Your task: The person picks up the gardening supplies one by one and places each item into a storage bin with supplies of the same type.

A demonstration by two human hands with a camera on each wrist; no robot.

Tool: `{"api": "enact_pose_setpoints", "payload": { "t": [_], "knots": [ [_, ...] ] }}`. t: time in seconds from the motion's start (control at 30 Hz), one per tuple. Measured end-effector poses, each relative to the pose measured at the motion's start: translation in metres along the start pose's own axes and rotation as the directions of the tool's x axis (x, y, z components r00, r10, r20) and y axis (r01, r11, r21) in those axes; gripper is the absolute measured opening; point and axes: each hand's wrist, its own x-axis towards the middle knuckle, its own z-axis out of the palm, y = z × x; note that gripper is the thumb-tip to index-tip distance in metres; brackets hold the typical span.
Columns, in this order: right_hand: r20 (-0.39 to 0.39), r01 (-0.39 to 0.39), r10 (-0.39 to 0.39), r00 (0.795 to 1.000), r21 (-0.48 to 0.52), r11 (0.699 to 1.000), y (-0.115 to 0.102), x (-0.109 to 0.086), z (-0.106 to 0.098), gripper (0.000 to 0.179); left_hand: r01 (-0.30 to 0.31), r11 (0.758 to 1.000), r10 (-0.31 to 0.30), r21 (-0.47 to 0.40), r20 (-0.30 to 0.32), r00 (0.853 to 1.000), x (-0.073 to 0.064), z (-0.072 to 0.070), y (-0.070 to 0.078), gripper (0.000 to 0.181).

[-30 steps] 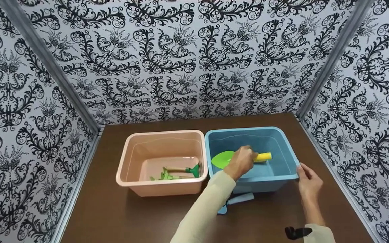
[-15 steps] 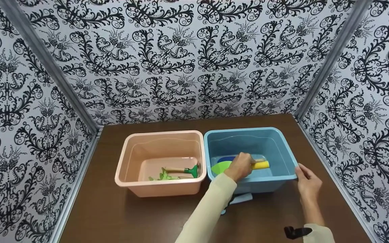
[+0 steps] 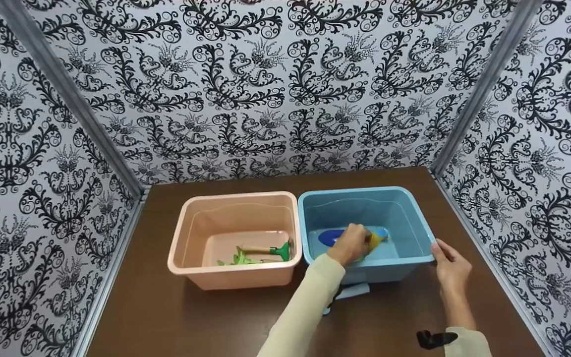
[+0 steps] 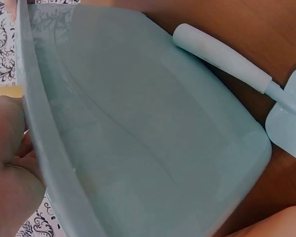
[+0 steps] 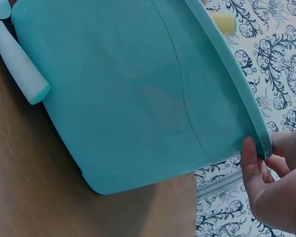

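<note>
My left hand [image 3: 351, 244] reaches over the front rim into the blue tub [image 3: 414, 218], gripping a trowel by its yellow handle [image 3: 375, 240]. The trowel's green blade is mostly hidden behind the hand. Under it on the tub floor lies a dark blue tool head [image 3: 329, 237]. The left wrist view shows the hand [image 4: 10, 158] beyond the tub's rim. My right hand [image 3: 453, 264] holds the tub's front right corner. In the right wrist view, its thumb and fingers [image 5: 250, 165] pinch the rim there.
A peach tub [image 3: 179, 248] stands against the blue one, holding a green-headed tool with a wooden handle [image 3: 256, 249] and a light green tool [image 3: 240, 258]. A small light blue shovel [image 4: 224, 58] lies on the brown table before the blue tub. Patterned walls enclose the table.
My left hand has lowered the trowel deeper into the blue tub and turned it, so the green blade has gone mostly out of sight. My right hand stays at the corner.
</note>
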Motion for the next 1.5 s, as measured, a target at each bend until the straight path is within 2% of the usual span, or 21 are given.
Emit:
{"api": "enact_pose_setpoints", "payload": {
  "t": [0.17, 0.23, 0.33, 0.5, 0.6, 0.7, 0.9, 1.07, 1.2, 1.33, 1.5],
  "knots": [
    [0.009, -0.013, 0.012, 1.0, 0.023, 1.0, 0.0, 0.001, 0.002, 0.044, 0.065, 0.996, -0.068, -0.059, -0.058, 0.996, 0.0, -0.005, 0.0, 0.027],
    [0.008, -0.013, 0.013, 1.0, 0.032, 0.999, -0.001, 0.001, 0.002, 0.043, 0.088, 0.995, -0.09, -0.043, -0.037, 0.995, 0.0, -0.007, 0.002, 0.026],
    [0.013, -0.02, 0.02, 1.0, 0.042, 0.999, -0.001, 0.001, 0.002, 0.043, 0.09, 0.996, -0.09, -0.001, 0.0, 0.996, -0.001, -0.008, 0.004, 0.027],
    [0.024, -0.027, 0.027, 0.999, 0.02, 0.999, -0.003, 0.0, 0.003, 0.046, 0.04, 0.999, -0.04, 0.021, 0.008, 0.999, -0.006, -0.009, 0.002, 0.031],
    [0.022, -0.034, 0.033, 0.999, 0.011, 0.999, -0.005, -0.001, 0.003, 0.047, 0.012, 1.0, -0.012, 0.028, -0.016, 1.0, -0.011, -0.011, 0.002, 0.03],
    [0.034, -0.042, 0.041, 0.999, 0.051, 0.998, -0.004, -0.001, 0.002, 0.047, -0.039, 0.998, 0.041, 0.053, -0.046, 0.998, -0.017, -0.015, 0.004, 0.027],
    [0.032, -0.045, 0.043, 0.999, 0.082, 0.996, -0.003, -0.001, 0.002, 0.048, -0.168, 0.973, 0.184, 0.161, -0.088, 0.979, -0.032, -0.023, 0.01, 0.026],
    [0.02, -0.037, 0.036, 0.999, 0.033, 0.999, -0.004, 0.0, 0.003, 0.048, -0.225, 0.943, 0.252, 0.244, -0.085, 0.964, -0.045, -0.026, 0.014, 0.03],
    [0.036, -0.058, 0.056, 0.998, 0.063, 0.996, -0.003, -0.001, 0.002, 0.048, -0.281, 0.911, 0.325, 0.301, -0.106, 0.94, -0.056, -0.024, 0.015, 0.03],
    [0.047, -0.087, 0.082, 0.996, 0.111, 0.99, 0.0, -0.001, 0.0, 0.049, -0.341, 0.876, 0.413, 0.342, -0.163, 0.896, -0.068, -0.016, 0.013, 0.027],
    [0.029, -0.066, 0.064, 0.998, 0.071, 0.995, 0.003, 0.001, -0.002, 0.05, -0.409, 0.833, 0.507, 0.371, -0.22, 0.833, -0.086, 0.001, 0.008, 0.025]
  ]
}}
